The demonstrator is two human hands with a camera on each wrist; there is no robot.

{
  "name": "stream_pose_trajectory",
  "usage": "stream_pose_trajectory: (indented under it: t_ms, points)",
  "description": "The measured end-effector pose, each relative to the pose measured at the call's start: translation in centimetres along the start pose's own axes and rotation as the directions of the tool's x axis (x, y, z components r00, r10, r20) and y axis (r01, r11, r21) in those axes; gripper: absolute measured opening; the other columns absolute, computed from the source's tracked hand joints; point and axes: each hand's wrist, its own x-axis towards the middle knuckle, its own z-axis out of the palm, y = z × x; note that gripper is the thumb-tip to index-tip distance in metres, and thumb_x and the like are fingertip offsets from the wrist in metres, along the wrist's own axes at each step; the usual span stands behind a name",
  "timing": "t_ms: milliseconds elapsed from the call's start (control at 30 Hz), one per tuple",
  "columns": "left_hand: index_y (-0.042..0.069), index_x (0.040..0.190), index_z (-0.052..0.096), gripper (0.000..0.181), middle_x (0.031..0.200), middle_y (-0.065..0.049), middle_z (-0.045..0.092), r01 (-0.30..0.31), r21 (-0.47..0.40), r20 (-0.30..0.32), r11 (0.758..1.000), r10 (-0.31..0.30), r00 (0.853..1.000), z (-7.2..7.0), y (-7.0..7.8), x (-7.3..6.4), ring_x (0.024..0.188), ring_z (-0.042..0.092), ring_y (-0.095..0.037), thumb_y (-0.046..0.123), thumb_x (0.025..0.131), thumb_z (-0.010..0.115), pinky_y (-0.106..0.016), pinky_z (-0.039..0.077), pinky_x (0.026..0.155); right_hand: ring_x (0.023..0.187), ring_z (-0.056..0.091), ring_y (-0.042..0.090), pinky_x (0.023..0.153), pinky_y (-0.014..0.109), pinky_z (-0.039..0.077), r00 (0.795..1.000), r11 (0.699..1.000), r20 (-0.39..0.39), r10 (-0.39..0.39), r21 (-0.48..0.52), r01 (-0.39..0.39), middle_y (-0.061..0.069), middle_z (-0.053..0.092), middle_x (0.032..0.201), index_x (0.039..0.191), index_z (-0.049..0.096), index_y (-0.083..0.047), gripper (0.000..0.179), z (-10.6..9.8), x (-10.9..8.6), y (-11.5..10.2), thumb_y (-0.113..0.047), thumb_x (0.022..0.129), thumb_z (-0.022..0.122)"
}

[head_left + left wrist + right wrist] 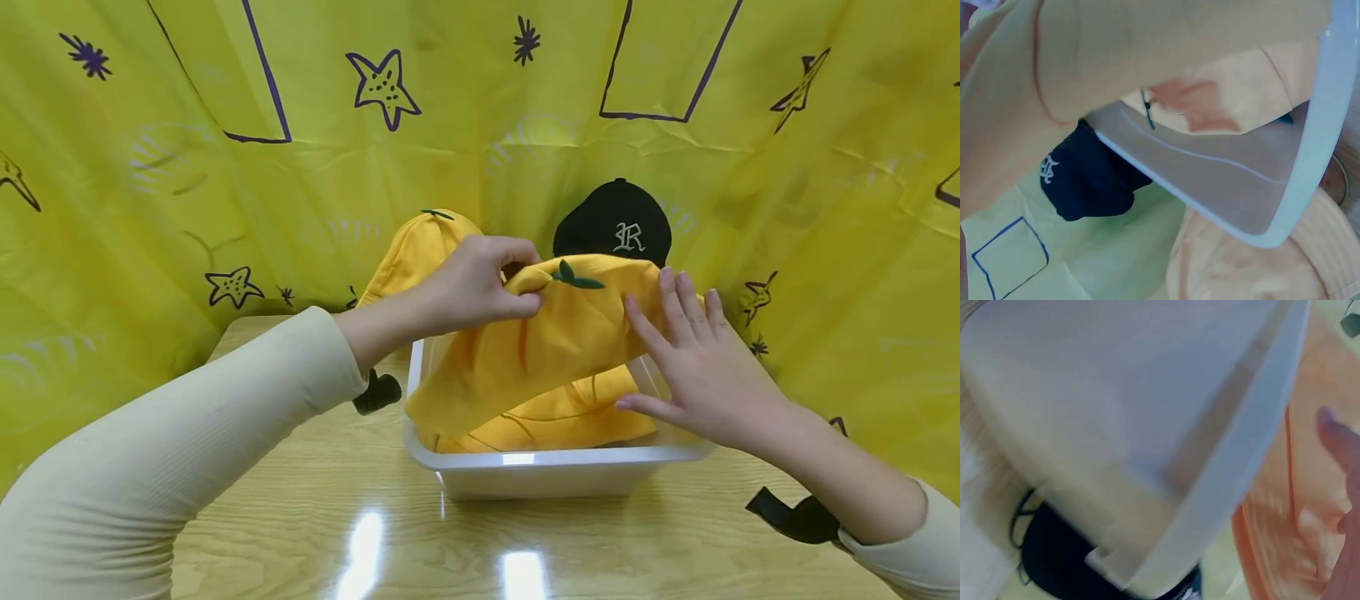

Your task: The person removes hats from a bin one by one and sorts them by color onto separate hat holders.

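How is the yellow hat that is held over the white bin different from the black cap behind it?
The yellow hat carries a green leaf ornament; the black cap has a light letter emblem. The yellow hat is pinched by the left grip above the white bin, while neither hand touches the black cap. The yellow hat looks limp and creased; the black cap shows a rounded crown. Both are decorated headwear.

Hat over bin, cap behind

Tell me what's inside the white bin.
At least one yellow hat shows inside the bin. Another hat gripped by the left hand covers part of it; anything beneath the lower one can't be seen.
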Motion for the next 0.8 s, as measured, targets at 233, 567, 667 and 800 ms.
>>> stream_pose_trajectory:
  t_ms: [233,567,667,800]
  points:
    - [0.006,0.080,0.061,0.006,0.067,-0.001,0.052,0.164,-0.070,-0.101,0.984,-0.171,0.980,-1.5,1.4,0.6,0.061,0.044,-0.010,0.006,0.078,0.067,-0.020,0.034,0.055,0.142,0.006,0.043,0.115,0.052,0.011,0.937,0.982,-0.335,-0.097,0.119,0.144,0.024,-0.003,0.156,0.152,0.011,-0.006,0.084,-0.6,1.4,-2.5,-0.061,0.093,0.033]
    - [0.006,0.078,0.062,0.005,0.062,0.000,0.051,0.241,-0.121,-0.181,0.963,-0.260,0.948,-3.5,2.9,1.4,0.056,0.042,-0.007,0.007,0.078,0.067,-0.019,0.034,0.052,0.098,0.053,0.038,0.079,0.043,0.044,0.792,0.899,-0.470,-0.390,-0.008,0.438,0.026,0.051,0.120,0.124,0.053,0.002,0.050,-1.2,4.9,0.2,-0.040,0.099,0.042]
    - [0.006,0.078,0.063,0.007,0.063,0.000,0.052,0.239,-0.113,-0.151,0.964,-0.254,0.955,-4.0,3.3,1.5,0.057,0.043,-0.007,0.007,0.078,0.069,-0.020,0.035,0.052,0.096,0.052,0.036,0.080,0.041,0.042,0.724,0.879,-0.530,-0.441,-0.090,0.469,0.023,0.053,0.115,0.119,0.055,0.001,0.045,-0.3,5.5,1.7,-0.037,0.099,0.044]
    - [0.006,0.077,0.061,0.009,0.064,0.000,0.052,0.238,-0.113,-0.112,0.965,-0.250,0.962,-4.3,3.5,1.4,0.058,0.043,-0.008,0.008,0.079,0.070,-0.020,0.036,0.053,0.095,0.051,0.035,0.078,0.042,0.041,0.656,0.878,-0.609,-0.447,-0.157,0.452,0.022,0.054,0.110,0.114,0.055,0.001,0.041,0.6,5.8,3.4,-0.036,0.099,0.046]
